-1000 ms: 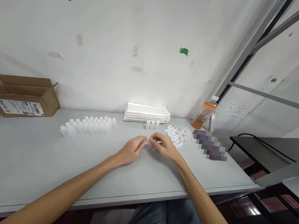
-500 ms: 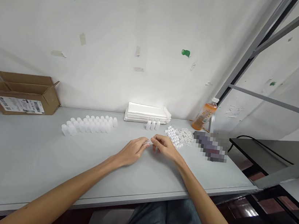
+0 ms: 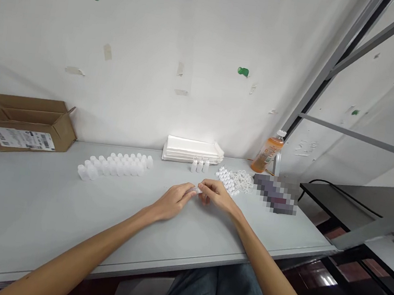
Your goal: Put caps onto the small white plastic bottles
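Over the middle of the grey table, my left hand [image 3: 174,200] is closed around a small translucent white bottle [image 3: 193,190], mostly hidden by the fingers. My right hand [image 3: 215,194] meets it from the right, its fingertips pinched at the bottle's end; whatever part they grip is too small to make out. Just beyond my hands stand three small white bottles [image 3: 200,166] with thin tips. To the right lie a group of small white caps [image 3: 227,179] and a heap of white loop-like pieces [image 3: 243,181]. Rows of white bottles [image 3: 113,164] stand on the left.
A stack of white flat trays or sheets [image 3: 192,151] lies against the wall. An open cardboard box [image 3: 32,128] sits at the back left. At the back right an orange drink bottle [image 3: 268,152] leans near a metal frame [image 3: 298,113]. A blurred dark item [image 3: 274,194] lies right.
Both hands stay together at nearly the same spot, with slight finger movement at the bottle's end. The whole view has shifted slightly; the other things stay put.
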`<action>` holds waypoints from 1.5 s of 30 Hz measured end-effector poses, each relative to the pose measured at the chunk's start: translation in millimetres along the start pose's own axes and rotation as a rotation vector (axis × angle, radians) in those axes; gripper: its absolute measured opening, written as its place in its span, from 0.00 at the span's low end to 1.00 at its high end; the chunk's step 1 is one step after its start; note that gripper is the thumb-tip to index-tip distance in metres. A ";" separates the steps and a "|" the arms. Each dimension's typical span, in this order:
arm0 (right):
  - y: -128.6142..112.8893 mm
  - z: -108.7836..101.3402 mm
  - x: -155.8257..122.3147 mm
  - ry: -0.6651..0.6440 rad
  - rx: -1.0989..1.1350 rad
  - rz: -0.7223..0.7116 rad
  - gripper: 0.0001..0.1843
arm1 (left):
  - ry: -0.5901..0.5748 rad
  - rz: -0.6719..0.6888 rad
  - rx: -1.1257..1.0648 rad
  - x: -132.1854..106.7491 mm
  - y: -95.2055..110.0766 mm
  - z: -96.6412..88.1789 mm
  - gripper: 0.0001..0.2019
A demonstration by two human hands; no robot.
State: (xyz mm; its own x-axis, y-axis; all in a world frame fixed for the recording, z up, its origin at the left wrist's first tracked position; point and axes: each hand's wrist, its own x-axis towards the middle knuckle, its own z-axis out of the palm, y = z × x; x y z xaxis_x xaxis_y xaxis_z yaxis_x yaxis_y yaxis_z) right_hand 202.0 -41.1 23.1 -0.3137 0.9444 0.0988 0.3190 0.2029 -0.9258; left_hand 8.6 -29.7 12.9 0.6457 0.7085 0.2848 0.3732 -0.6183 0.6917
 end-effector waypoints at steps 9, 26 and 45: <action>1.3 -1.6 -0.9 -0.058 0.034 0.007 0.26 | 0.001 0.082 0.155 -3.9 -2.6 0.4 0.16; 1.7 5.7 0.2 -0.052 0.107 0.042 0.25 | 0.017 0.085 0.222 -3.3 -8.7 -2.2 0.16; 1.9 5.5 2.3 -0.058 0.100 0.030 0.28 | 0.041 0.163 0.289 -4.8 -1.1 -1.7 0.16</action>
State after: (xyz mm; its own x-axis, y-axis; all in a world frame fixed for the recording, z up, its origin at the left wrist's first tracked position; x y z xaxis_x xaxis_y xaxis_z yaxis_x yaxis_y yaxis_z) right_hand 197.0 -40.0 19.5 -0.3575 0.9325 0.0523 0.2387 0.1453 -0.9602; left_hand 3.9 -31.9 11.9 0.6870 0.6020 0.4070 0.4445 -0.7912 0.4200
